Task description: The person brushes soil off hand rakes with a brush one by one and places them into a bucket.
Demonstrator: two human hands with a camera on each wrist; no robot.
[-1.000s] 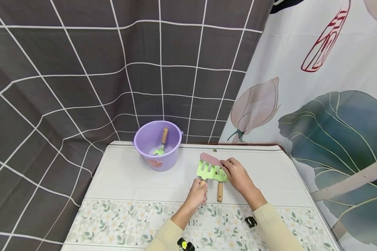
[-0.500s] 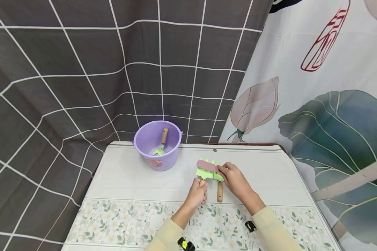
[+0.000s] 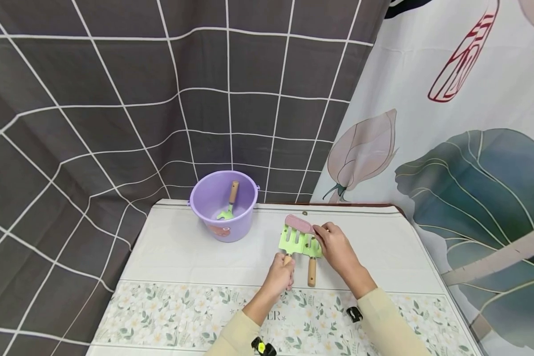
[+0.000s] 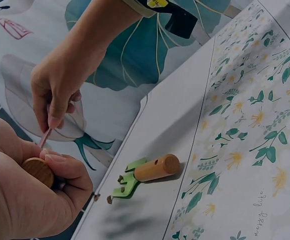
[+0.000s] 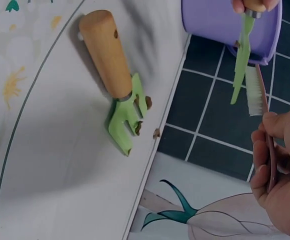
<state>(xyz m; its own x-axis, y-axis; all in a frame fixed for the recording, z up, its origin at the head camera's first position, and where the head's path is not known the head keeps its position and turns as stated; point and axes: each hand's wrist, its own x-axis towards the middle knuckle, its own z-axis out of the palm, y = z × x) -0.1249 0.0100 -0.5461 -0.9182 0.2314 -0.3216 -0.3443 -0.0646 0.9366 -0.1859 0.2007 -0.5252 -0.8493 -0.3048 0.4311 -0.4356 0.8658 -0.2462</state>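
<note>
My left hand (image 3: 279, 273) grips the wooden handle of a green toy garden rake (image 3: 291, 241), its tines pointing away from me. With my right hand (image 3: 336, 248) I hold a pink brush (image 3: 299, 224) over the rake's tines. White bristles (image 5: 255, 92) face the rake's green head in the right wrist view, where contact is hard to tell. A second green garden fork (image 5: 107, 55) lies on the table beneath, wooden handle towards me. Brown crumbs stick to its prongs. In the left wrist view, the left fingers curl round the handle end (image 4: 38, 172).
A purple bucket (image 3: 244, 222) stands at the table's back left with a green, wooden-handled tool (image 3: 234, 193) inside. A brown crumb (image 3: 304, 213) lies near the back edge. A floral strip (image 3: 173, 314) crosses the table's front; curtains (image 3: 129, 99) hang behind.
The brush has dropped towards me and left across the rake's tines, then returned up towards their tips. The left hand and the rake have hardly moved.
</note>
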